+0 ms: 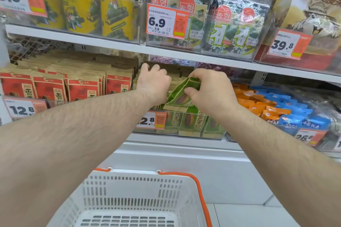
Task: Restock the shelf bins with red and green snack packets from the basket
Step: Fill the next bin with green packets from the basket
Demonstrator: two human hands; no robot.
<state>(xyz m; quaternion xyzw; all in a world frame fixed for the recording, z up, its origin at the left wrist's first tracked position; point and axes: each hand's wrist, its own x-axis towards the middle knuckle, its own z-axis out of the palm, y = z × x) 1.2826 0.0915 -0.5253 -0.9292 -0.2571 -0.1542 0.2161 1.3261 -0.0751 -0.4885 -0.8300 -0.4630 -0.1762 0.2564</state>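
My right hand (210,92) grips a green snack packet (180,96) by its top edge, tilted over the clear bin of green packets (191,125) on the lower shelf. My left hand (154,83) reaches into the same bin just left of it, fingers curled over the tops of the brown-edged packets standing there. Red snack packets (83,88) fill the bin to the left. The white basket (132,197) with an orange handle sits below my arms, and its visible bottom holds no packets.
Orange and blue packets (280,108) fill the bin to the right. The upper shelf (129,46) carries yellow cans (118,14), seaweed packs (230,26) and a large bag (311,11). Price tags hang on the bin fronts. A white cabinet front lies below the shelf.
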